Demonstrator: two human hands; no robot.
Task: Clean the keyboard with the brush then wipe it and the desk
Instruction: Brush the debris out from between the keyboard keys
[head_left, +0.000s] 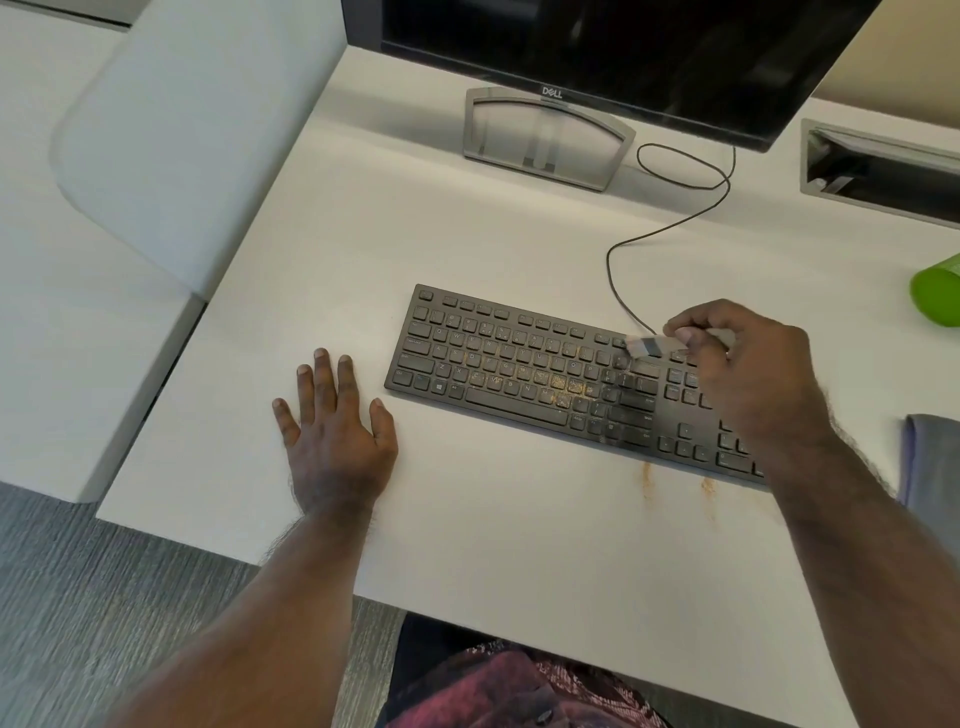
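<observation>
White desk (363, 234) fills the frame. Right hand (748, 374), centre right, pinches the brush (647, 345) over the keyboard (519, 364), bristles blurred above the right-hand letter keys. Left hand (332, 431) lies spread flat on the desk, just left of the keyboard. Sweep short strokes toward the lower edge, moving the orange crumbs (563, 385) off the keys to join the spill (647, 478) below.

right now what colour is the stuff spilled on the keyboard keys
Orange-brown crumbs on the black keyboard, clearest in the head view.
</observation>
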